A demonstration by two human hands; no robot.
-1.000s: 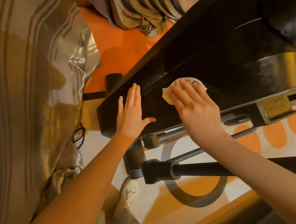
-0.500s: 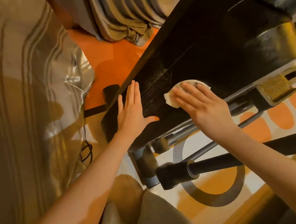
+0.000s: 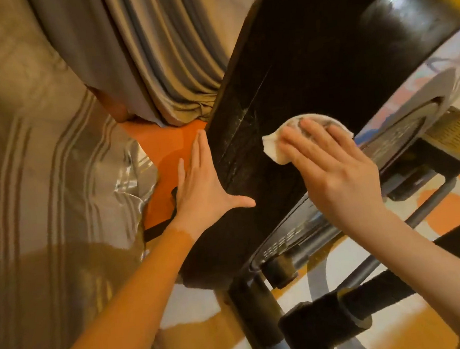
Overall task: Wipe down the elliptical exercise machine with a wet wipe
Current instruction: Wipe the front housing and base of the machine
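Black and dusty, the elliptical's housing (image 3: 311,67) slants across the view with striped curtains (image 3: 139,58) behind and a patterned rug (image 3: 449,208) below, the left hand (image 3: 205,187) lying flat and open-fingered on it, the right hand (image 3: 335,178) pressing a white wipe (image 3: 276,146) under straight fingers.
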